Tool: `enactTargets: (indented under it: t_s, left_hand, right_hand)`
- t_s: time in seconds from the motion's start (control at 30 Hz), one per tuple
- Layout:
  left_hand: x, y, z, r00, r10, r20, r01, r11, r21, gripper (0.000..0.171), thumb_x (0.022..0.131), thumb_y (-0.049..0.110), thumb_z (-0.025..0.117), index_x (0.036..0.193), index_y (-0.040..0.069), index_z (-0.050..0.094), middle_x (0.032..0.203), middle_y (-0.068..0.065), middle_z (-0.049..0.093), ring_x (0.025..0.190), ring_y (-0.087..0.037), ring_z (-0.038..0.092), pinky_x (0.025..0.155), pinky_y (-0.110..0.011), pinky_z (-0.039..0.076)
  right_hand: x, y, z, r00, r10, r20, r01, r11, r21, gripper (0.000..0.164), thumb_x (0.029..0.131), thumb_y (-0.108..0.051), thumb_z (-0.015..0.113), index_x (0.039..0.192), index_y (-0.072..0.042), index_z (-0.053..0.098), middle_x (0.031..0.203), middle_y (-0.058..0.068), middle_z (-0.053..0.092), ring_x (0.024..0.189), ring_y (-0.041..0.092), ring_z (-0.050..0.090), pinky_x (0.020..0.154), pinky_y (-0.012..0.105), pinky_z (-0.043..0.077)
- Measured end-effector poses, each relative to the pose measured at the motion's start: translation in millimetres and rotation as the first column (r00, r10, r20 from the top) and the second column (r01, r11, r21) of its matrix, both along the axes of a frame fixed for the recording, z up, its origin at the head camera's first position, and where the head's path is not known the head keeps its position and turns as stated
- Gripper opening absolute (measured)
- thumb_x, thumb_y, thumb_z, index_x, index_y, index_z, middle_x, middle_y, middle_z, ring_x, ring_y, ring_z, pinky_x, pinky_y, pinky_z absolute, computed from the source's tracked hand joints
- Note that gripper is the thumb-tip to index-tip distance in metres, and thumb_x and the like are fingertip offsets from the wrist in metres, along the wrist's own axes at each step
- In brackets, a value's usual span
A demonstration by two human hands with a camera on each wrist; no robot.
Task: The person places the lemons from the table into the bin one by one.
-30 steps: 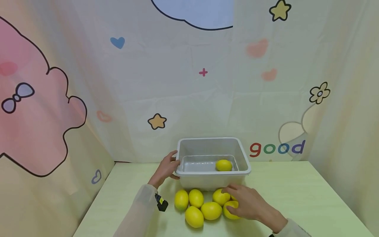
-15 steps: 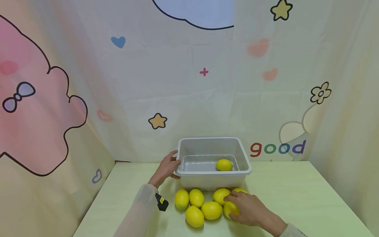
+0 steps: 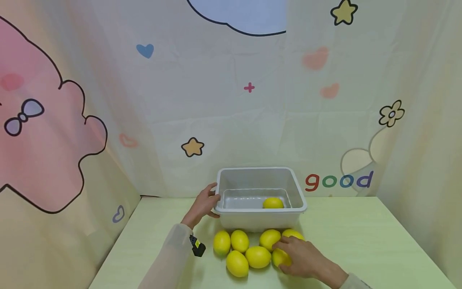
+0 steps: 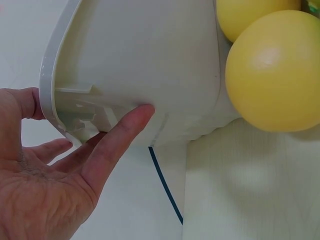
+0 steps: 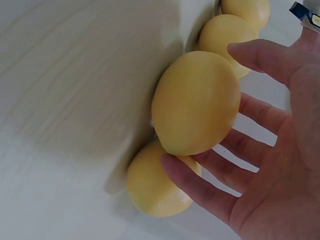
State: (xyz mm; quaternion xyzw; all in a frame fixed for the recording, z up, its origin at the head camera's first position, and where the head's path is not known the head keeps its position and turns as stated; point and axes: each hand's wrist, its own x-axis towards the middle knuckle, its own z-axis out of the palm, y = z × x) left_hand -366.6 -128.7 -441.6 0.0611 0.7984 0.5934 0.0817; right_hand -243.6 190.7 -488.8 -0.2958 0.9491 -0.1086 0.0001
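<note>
A grey-white plastic bin [image 3: 261,220] stands at the back of the table with one lemon [image 3: 273,203] inside. My left hand [image 3: 202,204] holds its left side, one digit at the rim and others against the outer wall, as the left wrist view shows. In front of the bin lie several yellow lemons [image 3: 258,257]. My right hand [image 3: 303,257] is curled round the nearest right-hand lemon [image 5: 195,102], thumb on one side and fingers on the other. That lemon still sits among its neighbours, partly covered by the hand in the head view.
Another lemon [image 3: 293,233] lies just beyond my right hand, close to the bin's front wall. The pale green table [image 3: 361,241] meets a printed curtain [image 3: 252,132] right behind the bin.
My right hand has shifted slightly down and toward me, settling round the nearest right-hand lemon and uncovering the one behind it. My left hand stays at the bin.
</note>
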Motion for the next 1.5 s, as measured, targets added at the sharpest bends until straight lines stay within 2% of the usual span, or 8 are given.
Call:
enactTargets:
  t_s: [0.17, 0.4, 0.6, 0.87, 1.0, 1.17, 1.4, 1.5]
  left_hand:
    - [-1.4, 0, -0.8, 1.0, 0.006, -0.003, -0.006, 1.0, 0.001, 0.065, 0.094, 0.021, 0.053, 0.154, 0.015, 0.029, 0.15, -0.025, 0.041, 0.119, -0.044, 0.058, 0.062, -0.046, 0.061]
    - [-3.4, 0, -3.4, 1.0, -0.002, -0.002, 0.003, 1.0, 0.005, 0.064, 0.094, 0.021, 0.052, 0.154, 0.015, 0.029, 0.151, -0.026, 0.04, 0.121, -0.047, 0.056, 0.062, -0.046, 0.061]
    - [-5.0, 1, -3.0, 1.0, -0.003, -0.009, 0.003, 1.0, -0.002, 0.065, 0.094, 0.021, 0.052, 0.154, 0.015, 0.029, 0.151, -0.025, 0.041, 0.118, -0.043, 0.059, 0.062, -0.046, 0.061]
    - [-5.4, 1, 0.0, 1.0, 0.008, -0.01, -0.008, 1.0, -0.014, 0.064, 0.095, 0.022, 0.052, 0.154, 0.016, 0.029, 0.15, -0.025, 0.042, 0.114, -0.039, 0.062, 0.061, -0.045, 0.061]
    - [-5.4, 1, -1.0, 1.0, 0.006, -0.006, -0.006, 1.0, -0.017, 0.064, 0.095, 0.022, 0.053, 0.154, 0.016, 0.029, 0.15, -0.025, 0.042, 0.115, -0.039, 0.061, 0.061, -0.045, 0.061]
    - [-4.8, -1, -3.5, 1.0, -0.001, -0.007, 0.001, 1.0, -0.011, 0.064, 0.095, 0.022, 0.053, 0.154, 0.016, 0.029, 0.15, -0.025, 0.042, 0.115, -0.041, 0.061, 0.062, -0.046, 0.061]
    - [-1.5, -1, -1.5, 1.0, -0.008, -0.026, 0.007, 1.0, -0.017, 0.065, 0.096, 0.021, 0.051, 0.155, 0.013, 0.027, 0.149, -0.026, 0.042, 0.114, -0.043, 0.061, 0.062, -0.048, 0.061]
    - [6.5, 1, 7.9, 1.0, -0.007, -0.021, 0.006, 1.0, -0.027, 0.064, 0.097, 0.018, 0.05, 0.155, 0.01, 0.026, 0.149, -0.028, 0.042, 0.116, -0.045, 0.06, 0.065, -0.05, 0.061]
  right_hand:
    - [0.7, 0, -3.2, 1.0, 0.021, 0.014, -0.021, 1.0, 0.014, 0.042, 0.076, -0.036, 0.078, 0.115, -0.024, 0.067, 0.113, -0.006, 0.065, 0.092, 0.013, 0.059, 0.074, 0.036, 0.054]
    - [0.6, -1, -8.0, 0.995, 0.001, 0.096, -0.006, 0.999, 0.048, 0.045, 0.077, -0.04, 0.078, 0.118, -0.025, 0.066, 0.117, -0.003, 0.065, 0.09, 0.011, 0.058, 0.075, 0.038, 0.054]
    - [1.6, -3, -12.8, 0.997, 0.003, 0.082, -0.007, 0.999, 0.051, 0.046, 0.076, -0.038, 0.078, 0.119, -0.023, 0.066, 0.117, -0.001, 0.066, 0.091, 0.013, 0.06, 0.077, 0.04, 0.055]
    - [0.9, -5, -15.8, 0.991, 0.004, 0.132, -0.007, 1.0, 0.026, 0.046, 0.076, -0.036, 0.079, 0.118, -0.021, 0.065, 0.117, -0.002, 0.065, 0.094, 0.012, 0.058, 0.082, 0.04, 0.055]
    - [0.9, -6, -18.8, 0.989, -0.008, 0.145, 0.004, 0.999, 0.034, 0.048, 0.074, -0.043, 0.08, 0.115, -0.022, 0.066, 0.114, -0.003, 0.064, 0.092, 0.011, 0.058, 0.08, 0.039, 0.054]
    - [3.2, -9, -20.1, 0.979, -0.028, 0.201, 0.019, 0.999, 0.047, 0.054, 0.073, -0.048, 0.079, 0.118, -0.02, 0.066, 0.12, 0.0, 0.063, 0.098, 0.016, 0.058, 0.087, 0.044, 0.053]
    - [4.1, -9, -18.4, 0.98, 0.012, 0.198, -0.02, 0.999, 0.036, 0.036, 0.073, -0.038, 0.08, 0.104, -0.027, 0.065, 0.107, -0.008, 0.061, 0.085, 0.008, 0.051, 0.078, 0.035, 0.051]
    - [4.0, -8, -18.6, 0.977, 0.029, 0.213, -0.033, 0.999, 0.017, 0.031, 0.073, -0.034, 0.08, 0.1, -0.03, 0.065, 0.103, -0.01, 0.06, 0.081, 0.005, 0.049, 0.074, 0.031, 0.05]
